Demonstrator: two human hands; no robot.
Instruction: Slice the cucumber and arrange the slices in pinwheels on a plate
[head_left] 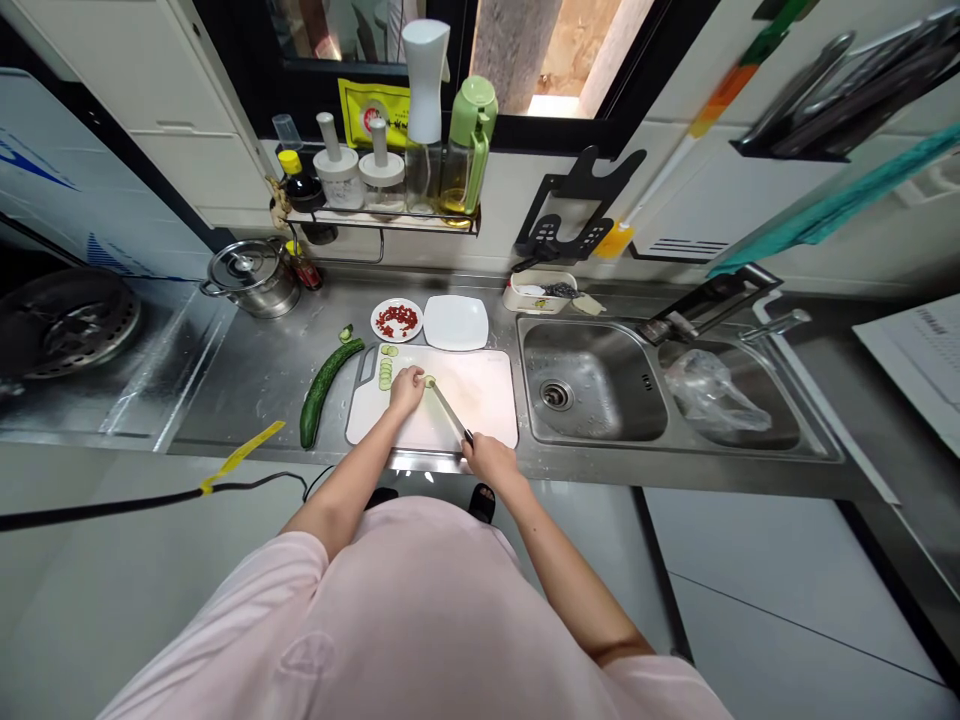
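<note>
dark green cucumber (323,392), white cutting board (480,395); pale pink shirt (405,620)

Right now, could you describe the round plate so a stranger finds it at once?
On the steel counter, left of the sink, behind the cutting board, are two plates. The left one, round, holds chopped red pieces; the other plate is square.

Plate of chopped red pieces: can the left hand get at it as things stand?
Probably yes. The left hand is over the white cutting board, beside the cucumber piece, and the plate sits just past the board's far edge. Nothing appears to stand between them.
</note>
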